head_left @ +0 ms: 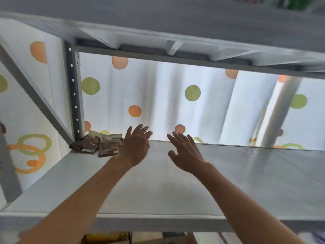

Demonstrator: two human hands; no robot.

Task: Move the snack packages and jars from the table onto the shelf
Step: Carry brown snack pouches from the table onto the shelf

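Both hands, left (136, 149) and right (185, 152), hover spread and empty over the shelf (228, 182), whose packets (98, 144) sit back-left, so the next load best goes beside them.

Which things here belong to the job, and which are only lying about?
Job things:
snack packages, back left corner
shelf board
left hand, open
right hand, open

Only around:
dotted curtain
upper shelf board
shelf post
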